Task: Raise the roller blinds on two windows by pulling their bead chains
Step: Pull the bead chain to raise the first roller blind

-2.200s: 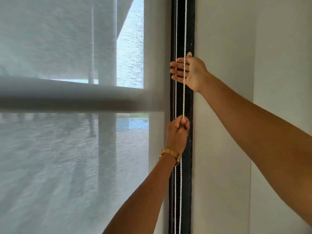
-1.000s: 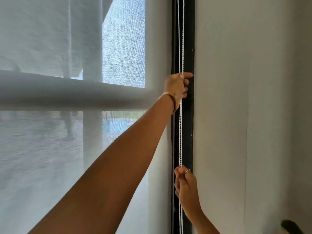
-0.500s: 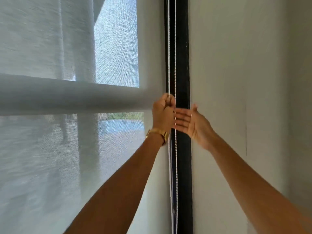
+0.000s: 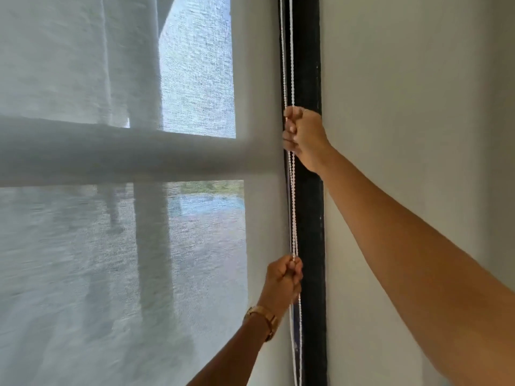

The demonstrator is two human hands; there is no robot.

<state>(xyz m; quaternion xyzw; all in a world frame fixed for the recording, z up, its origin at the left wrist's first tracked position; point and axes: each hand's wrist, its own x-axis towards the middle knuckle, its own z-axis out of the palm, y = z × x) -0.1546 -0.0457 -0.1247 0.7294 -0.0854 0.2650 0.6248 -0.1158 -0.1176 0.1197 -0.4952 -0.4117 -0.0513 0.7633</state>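
Note:
A white bead chain [image 4: 291, 201] hangs as a double strand in front of the black window frame [image 4: 309, 204]. My right hand [image 4: 305, 136] grips the chain high up, fist closed around a strand. My left hand [image 4: 284, 281], with a gold bracelet on its wrist, is closed on the chain lower down. The sheer white roller blind [image 4: 117, 246] covers the window to the left, and the window's frame bars show through it as grey bands.
A plain white wall [image 4: 404, 107] fills the right side beside the black frame. Through the blind, blurred outdoor shapes, a column and some water show. The blind's bottom edge is out of view.
My left hand has dropped from mid-height to low on the chain. My right hand, open beside the chain half a second ago, has risen and closed on it higher up.

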